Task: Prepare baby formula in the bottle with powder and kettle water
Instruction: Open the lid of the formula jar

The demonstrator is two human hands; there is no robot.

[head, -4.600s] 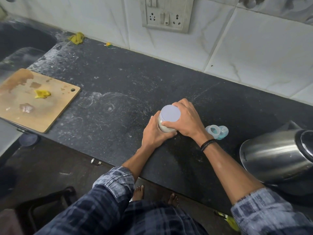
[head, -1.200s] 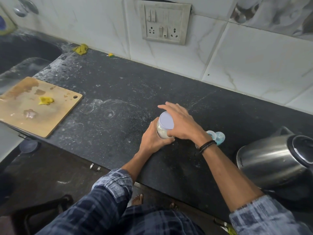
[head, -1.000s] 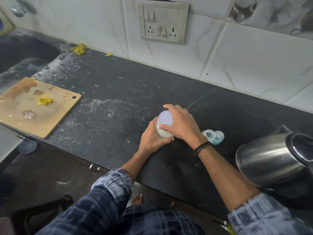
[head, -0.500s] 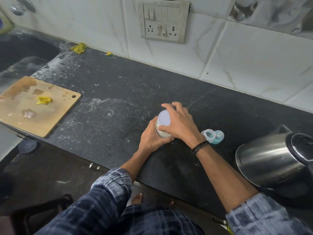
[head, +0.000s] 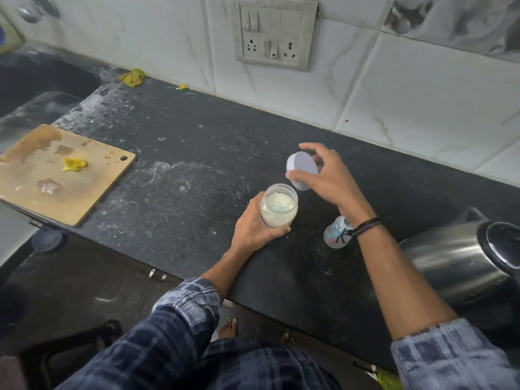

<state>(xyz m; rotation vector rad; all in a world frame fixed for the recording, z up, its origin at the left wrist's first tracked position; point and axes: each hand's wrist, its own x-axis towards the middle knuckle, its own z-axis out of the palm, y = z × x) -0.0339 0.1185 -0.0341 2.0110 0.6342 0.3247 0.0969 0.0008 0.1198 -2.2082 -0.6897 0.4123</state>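
A small clear jar of white formula powder (head: 278, 206) stands open on the black counter (head: 197, 153). My left hand (head: 253, 225) grips its side. My right hand (head: 326, 175) holds the jar's pale lilac lid (head: 301, 170) in the air, just above and to the right of the jar. A small clear baby bottle (head: 336, 233) stands on the counter under my right wrist, partly hidden by it. A steel electric kettle (head: 461, 257) sits at the right edge of the counter.
A wooden cutting board (head: 56, 175) with yellow scraps lies at the left, near a dark sink (head: 33, 83). A socket panel (head: 273, 38) is on the tiled wall. Yellow bits (head: 132, 77) lie at the back of the counter.
The lid was on the jar under my right hand; now my right hand has lifted it off, up and to the right. The baby bottle now shows under my wrist.
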